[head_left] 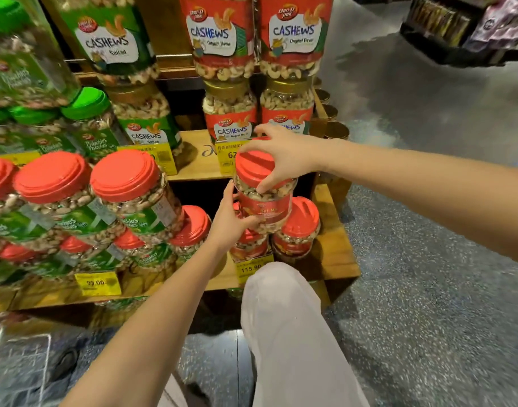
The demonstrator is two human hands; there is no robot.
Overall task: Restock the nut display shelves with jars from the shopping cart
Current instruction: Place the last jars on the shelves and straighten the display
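You're gripping the red-lidded clear plastic nut jar (263, 189) with both hands: right hand (284, 160) curling over its lid, left hand (231, 221) cupping its side, right above the lower jars (298, 233).

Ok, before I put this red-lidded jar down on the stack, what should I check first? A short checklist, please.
1. Grip: the right hand holds the lid end and the left hand holds the lower side of the mixed nut jar: ok.
2. Lid seated on the jar: ok.
3. Matching product: the red-lidded jars below look like the same kind: ok.
4. Label faces the aisle: ok.
5. Base sits flat on the jars below: hidden by the left hand, cannot tell.
6. Price tag uncovered: ok.
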